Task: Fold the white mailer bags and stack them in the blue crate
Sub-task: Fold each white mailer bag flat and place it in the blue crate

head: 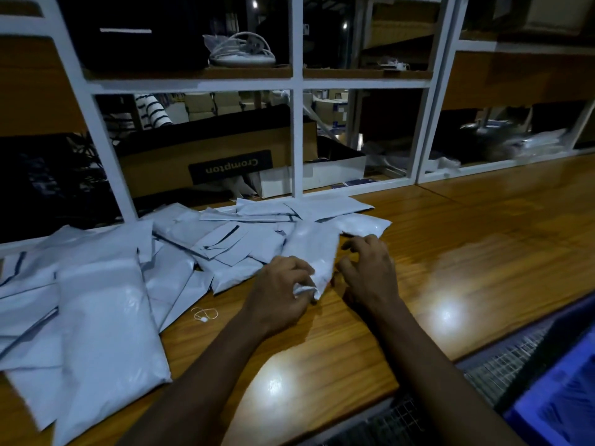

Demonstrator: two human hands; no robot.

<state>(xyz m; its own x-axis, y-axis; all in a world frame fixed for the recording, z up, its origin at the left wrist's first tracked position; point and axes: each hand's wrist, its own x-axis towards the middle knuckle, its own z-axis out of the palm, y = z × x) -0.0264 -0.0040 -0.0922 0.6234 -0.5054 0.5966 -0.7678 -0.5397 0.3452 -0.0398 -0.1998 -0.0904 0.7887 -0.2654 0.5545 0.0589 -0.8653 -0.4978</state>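
The white mailer bag (314, 249) being worked lies at the middle of the frame, on the right edge of the pile of mailer bags (106, 310). The pile spreads from the centre to the left edge.

The left hand (280, 291) grips the bag's near end, and its fingers are curled round a crumpled corner. The right hand (370, 268) is just beside the bag's right edge with its fingers half curled. In this dim light I cannot tell whether the fingertips catch the plastic or only hang beside it.

The blue crate (560, 397) sits in the lower right corner, cut off by the frame, so its inside is hard to make out. A strip of grey wire mesh (502, 358) runs between it and the table's near edge.

A small loop of pale string with a tag (204, 314) lies on the wood near the left wrist, beside the pile.

The glossy wooden table (450, 252) shows bright spots of reflected light. At its far edge stands a white shelf frame (297, 123), with some of the pile lying against its foot.

Behind the frame, a brown cardboard box (225, 156) carries the word "Crompton" upside down. A coil of white cable (241, 49) rests on the shelf above. The compartments to the left and upper right are too dark to read.
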